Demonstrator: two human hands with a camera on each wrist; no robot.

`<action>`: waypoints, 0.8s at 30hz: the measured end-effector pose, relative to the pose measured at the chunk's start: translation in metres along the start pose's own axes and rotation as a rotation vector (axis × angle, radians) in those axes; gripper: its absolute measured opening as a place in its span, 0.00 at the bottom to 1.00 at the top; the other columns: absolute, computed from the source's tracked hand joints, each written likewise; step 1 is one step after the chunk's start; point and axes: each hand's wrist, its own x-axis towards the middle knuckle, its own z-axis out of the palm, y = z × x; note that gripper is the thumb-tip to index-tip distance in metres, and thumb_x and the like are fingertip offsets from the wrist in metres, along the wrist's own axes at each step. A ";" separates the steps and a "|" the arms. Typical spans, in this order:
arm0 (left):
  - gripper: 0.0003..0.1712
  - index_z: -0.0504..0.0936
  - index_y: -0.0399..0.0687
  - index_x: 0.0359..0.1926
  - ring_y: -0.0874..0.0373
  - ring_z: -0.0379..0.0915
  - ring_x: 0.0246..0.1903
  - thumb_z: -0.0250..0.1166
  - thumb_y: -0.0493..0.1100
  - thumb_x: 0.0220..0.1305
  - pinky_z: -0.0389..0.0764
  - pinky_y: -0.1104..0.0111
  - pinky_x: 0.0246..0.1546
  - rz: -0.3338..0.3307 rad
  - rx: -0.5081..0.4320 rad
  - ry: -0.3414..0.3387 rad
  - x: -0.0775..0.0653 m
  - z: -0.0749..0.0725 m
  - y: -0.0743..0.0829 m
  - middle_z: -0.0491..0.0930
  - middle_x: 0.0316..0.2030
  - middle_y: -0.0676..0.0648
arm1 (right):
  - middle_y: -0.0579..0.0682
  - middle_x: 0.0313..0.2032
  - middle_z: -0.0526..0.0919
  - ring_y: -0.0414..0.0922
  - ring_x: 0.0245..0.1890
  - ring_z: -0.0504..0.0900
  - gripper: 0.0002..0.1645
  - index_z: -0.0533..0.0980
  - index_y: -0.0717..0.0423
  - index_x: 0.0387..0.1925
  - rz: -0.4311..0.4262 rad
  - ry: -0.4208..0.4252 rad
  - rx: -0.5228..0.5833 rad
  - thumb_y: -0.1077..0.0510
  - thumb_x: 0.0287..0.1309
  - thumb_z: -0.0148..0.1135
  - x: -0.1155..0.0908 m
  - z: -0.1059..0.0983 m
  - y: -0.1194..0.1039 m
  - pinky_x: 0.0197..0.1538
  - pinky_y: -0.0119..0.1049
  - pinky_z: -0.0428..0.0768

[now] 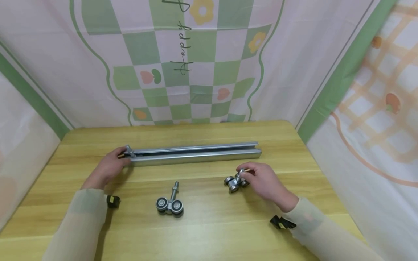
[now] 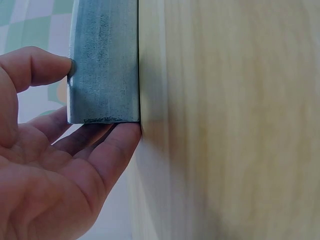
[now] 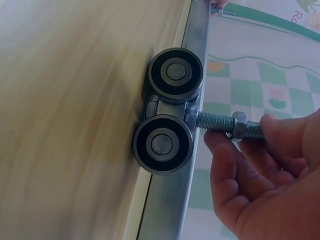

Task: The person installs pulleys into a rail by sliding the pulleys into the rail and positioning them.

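Note:
A silver metal track (image 1: 196,154) with an open slot along its top lies across the table. My left hand (image 1: 111,165) holds its left end; in the left wrist view the thumb rests on the top edge and fingers (image 2: 117,150) lie against the end. A bolt (image 1: 128,149) sticks up from the slot beside that hand. My right hand (image 1: 264,181) pinches the threaded bolt (image 3: 215,121) of a four-wheeled roller trolley (image 1: 234,183), in front of the track's right part. Another roller trolley (image 1: 169,206) stands nearer me, its bolt pointing up.
The wooden table (image 1: 212,235) ends at a patterned curtain (image 1: 176,87) behind the track. More cloth hangs along the left and right sides. Both wrists carry small black devices (image 1: 113,201).

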 end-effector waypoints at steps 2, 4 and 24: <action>0.42 0.45 0.40 0.79 0.29 0.49 0.68 0.54 0.47 0.73 0.57 0.37 0.63 0.003 0.001 0.000 0.000 0.000 0.000 0.49 0.74 0.29 | 0.46 0.43 0.86 0.43 0.39 0.82 0.11 0.84 0.54 0.48 0.002 0.016 -0.007 0.60 0.67 0.62 0.000 -0.001 0.002 0.41 0.43 0.80; 0.42 0.45 0.40 0.79 0.29 0.49 0.68 0.54 0.46 0.73 0.57 0.37 0.63 0.007 0.003 0.001 0.000 0.000 0.000 0.49 0.74 0.29 | 0.48 0.43 0.86 0.43 0.39 0.82 0.11 0.83 0.55 0.48 0.006 0.030 -0.016 0.60 0.67 0.62 0.000 -0.003 0.005 0.41 0.43 0.81; 0.41 0.46 0.40 0.78 0.29 0.47 0.69 0.53 0.47 0.73 0.57 0.37 0.63 0.000 0.017 0.004 0.001 0.001 0.000 0.48 0.74 0.29 | 0.53 0.44 0.86 0.47 0.36 0.81 0.13 0.82 0.56 0.52 0.087 0.067 -0.062 0.59 0.70 0.59 0.001 -0.024 0.027 0.35 0.42 0.78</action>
